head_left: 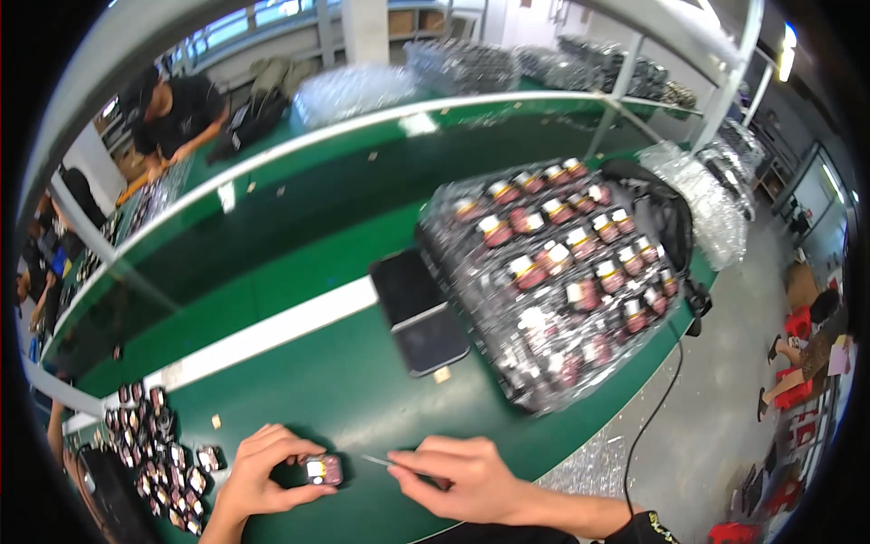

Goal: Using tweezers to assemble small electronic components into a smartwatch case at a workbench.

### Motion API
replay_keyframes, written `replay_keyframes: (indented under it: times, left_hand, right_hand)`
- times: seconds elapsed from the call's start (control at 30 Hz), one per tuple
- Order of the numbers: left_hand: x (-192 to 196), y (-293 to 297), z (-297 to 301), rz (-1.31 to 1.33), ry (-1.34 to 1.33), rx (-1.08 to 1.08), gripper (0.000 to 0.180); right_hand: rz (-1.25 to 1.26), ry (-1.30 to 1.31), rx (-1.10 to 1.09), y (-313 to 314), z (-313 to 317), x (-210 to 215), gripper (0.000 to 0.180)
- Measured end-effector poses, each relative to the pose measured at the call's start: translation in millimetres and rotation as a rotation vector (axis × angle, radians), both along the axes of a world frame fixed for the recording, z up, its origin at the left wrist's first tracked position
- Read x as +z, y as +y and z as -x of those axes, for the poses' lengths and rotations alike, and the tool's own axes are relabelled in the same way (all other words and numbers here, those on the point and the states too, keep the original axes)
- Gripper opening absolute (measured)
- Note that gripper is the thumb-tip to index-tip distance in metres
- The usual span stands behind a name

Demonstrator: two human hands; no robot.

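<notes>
Our left hand (263, 476) has its grip pinched around a small dark-red part (323, 471), thumb below and fingers curled over the top, holding it just above the green desk (317, 390) at the near edge. Our right hand (462, 476) is closed narrow on a thin metal pick (379, 461), its tip pointing at the part but not quite touching it as far as we can tell.

What could go wrong, we reckon: the part is tiny and only held by the fingertips, so a push from the pick could twist it out and drop it onto the desk. The tip is also close to the left thumb, so a slip could poke skin.

Around us: a heap of similar small parts (159, 453) lies to the left, close by. Further up sits a black flat box (419, 313), and right beside it a clear plastic tray of red-capped pieces (562, 272), wrapped and shiny. A black cable (652, 408) hangs off the desk edge on the right. Another person (172, 113) works well apart at the far bench. Nothing sits between the hands.
</notes>
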State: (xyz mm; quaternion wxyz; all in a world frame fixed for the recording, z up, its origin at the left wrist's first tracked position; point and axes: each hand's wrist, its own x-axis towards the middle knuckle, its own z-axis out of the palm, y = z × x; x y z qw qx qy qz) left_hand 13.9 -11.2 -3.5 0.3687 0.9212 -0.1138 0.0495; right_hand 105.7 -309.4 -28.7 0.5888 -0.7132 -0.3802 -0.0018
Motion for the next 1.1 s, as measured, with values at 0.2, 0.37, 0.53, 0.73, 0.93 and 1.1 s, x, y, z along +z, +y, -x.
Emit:
replay_keyframes:
  times: [0.2, 0.37, 0.53, 0.73, 0.93, 1.1]
  left_hand:
    - [36.6, -29.4, -34.8, 0.349, -0.008, -0.062, 0.053]
    - [97.3, -122.7, -132.4, 0.129, -0.23, -0.372, 0.055]
    - [115.3, -192.1, -199.3, -0.016, -0.279, -0.551, 0.053]
    - [95.2, -223.6, -220.0, -0.197, -0.376, -0.627, 0.048]
    - [128.5, -203.0, -141.6, 0.24, -0.615, -0.476, 0.029]
    - [175.0, -157.0, -45.9, 0.142, -0.761, -0.49, 0.029]
  right_hand:
    - [0.003, 0.141, 0.029, -9.0, 7.2, 2.2, 0.018]
    - [0.025, 0.07, 0.004, -11.3, 4.1, -12.3, 0.018]
    - [0.047, 0.079, 0.092, -11.7, 4.7, -3.6, 0.018]
    - [-0.039, 0.068, 0.084, -10.7, 5.0, -7.9, 0.016]
    - [0.058, 0.149, 0.08, -18.1, 1.2, -11.9, 0.018]
    - [0.13, 0.124, 0.131, -18.9, 3.9, 3.2, 0.015]
